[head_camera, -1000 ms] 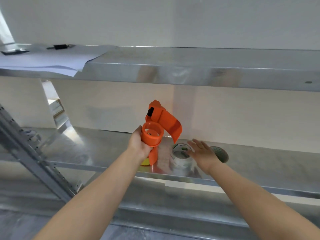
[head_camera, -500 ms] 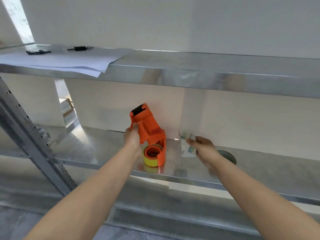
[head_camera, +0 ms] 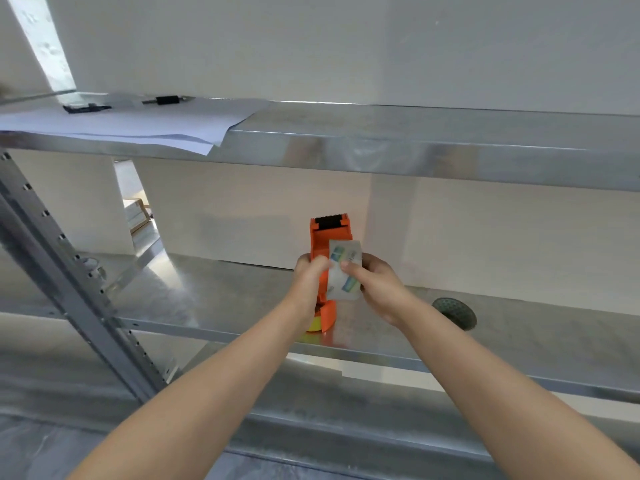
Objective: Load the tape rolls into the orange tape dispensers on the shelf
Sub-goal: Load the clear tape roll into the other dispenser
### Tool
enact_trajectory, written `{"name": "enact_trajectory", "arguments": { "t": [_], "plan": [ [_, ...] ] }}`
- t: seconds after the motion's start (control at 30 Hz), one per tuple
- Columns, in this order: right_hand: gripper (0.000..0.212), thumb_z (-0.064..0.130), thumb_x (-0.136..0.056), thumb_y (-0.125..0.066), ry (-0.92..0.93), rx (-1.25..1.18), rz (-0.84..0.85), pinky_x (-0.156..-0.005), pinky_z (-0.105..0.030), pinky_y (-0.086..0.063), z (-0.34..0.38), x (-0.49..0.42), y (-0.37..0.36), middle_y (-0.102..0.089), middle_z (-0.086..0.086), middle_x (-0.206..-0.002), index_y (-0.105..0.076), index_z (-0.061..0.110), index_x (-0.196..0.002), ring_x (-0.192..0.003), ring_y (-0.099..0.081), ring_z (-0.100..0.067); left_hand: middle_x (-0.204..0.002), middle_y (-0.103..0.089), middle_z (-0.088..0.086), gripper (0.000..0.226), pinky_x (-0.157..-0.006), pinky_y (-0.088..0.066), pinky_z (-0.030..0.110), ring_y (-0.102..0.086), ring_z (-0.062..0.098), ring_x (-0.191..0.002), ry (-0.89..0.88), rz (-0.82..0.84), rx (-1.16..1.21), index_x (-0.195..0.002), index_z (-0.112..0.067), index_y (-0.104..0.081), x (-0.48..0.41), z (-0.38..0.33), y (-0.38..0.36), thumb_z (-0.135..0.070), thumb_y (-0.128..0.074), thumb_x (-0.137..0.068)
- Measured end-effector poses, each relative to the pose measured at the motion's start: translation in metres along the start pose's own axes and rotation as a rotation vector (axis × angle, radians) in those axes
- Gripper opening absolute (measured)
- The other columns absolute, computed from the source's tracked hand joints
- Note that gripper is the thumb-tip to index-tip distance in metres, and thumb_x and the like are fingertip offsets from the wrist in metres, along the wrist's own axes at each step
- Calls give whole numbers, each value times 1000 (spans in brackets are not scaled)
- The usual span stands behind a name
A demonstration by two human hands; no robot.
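An orange tape dispenser (head_camera: 329, 233) stands upright over the middle metal shelf (head_camera: 214, 306), its black toothed blade at the top. My left hand (head_camera: 310, 275) grips its left side. A clear tape roll (head_camera: 344, 271) with a green-blue label is pressed edge-on against the dispenser's right side, pinched in my right hand (head_camera: 375, 282). Under my left hand a second orange dispenser (head_camera: 327, 315) with a yellow tape roll (head_camera: 313, 325) rests on the shelf, mostly hidden.
A dark perforated round object (head_camera: 455, 311) lies on the shelf to the right. The upper shelf (head_camera: 415, 140) overhangs above, carrying white paper (head_camera: 138, 123) and black clips (head_camera: 166, 99). A slanted metal upright (head_camera: 65, 282) stands at left.
My right hand lifted the clear tape roll off the shelf and brought it against the dispenser. My left hand turned the dispenser upright, blade upward, and moved it rightwards.
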State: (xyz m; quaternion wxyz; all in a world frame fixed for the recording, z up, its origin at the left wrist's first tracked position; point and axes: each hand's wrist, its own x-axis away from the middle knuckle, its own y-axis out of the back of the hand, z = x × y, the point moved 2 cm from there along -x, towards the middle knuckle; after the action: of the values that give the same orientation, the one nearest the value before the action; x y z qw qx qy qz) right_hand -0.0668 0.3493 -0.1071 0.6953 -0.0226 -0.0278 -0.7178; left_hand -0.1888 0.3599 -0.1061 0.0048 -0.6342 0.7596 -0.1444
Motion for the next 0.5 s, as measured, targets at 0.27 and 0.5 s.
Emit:
{"name": "enact_trajectory", "arguments": {
  "t": [0.27,0.5],
  "plan": [
    [27,25,-84,-63,63,129,3,-86,-32,-51,15,2,-15,-59,-9,-112,-44,20,-103,-102,-60,-21,-102,-60,1,48,-71,-50,16,-60,6,-89,-156,75,-266,-120,-12,-40,17,-4,-6,1,-64,-80],
    [16,12,-82,-65,420,422,-256,-79,-23,-42,27,-2,-6,-53,11,-93,-66,17,-97,-91,-49,-8,-96,-53,-7,44,-64,-48,10,-54,1,-84,-177,57,-304,-115,-16,-37,20,-7,6,-6,-65,-83]
  ]
}}
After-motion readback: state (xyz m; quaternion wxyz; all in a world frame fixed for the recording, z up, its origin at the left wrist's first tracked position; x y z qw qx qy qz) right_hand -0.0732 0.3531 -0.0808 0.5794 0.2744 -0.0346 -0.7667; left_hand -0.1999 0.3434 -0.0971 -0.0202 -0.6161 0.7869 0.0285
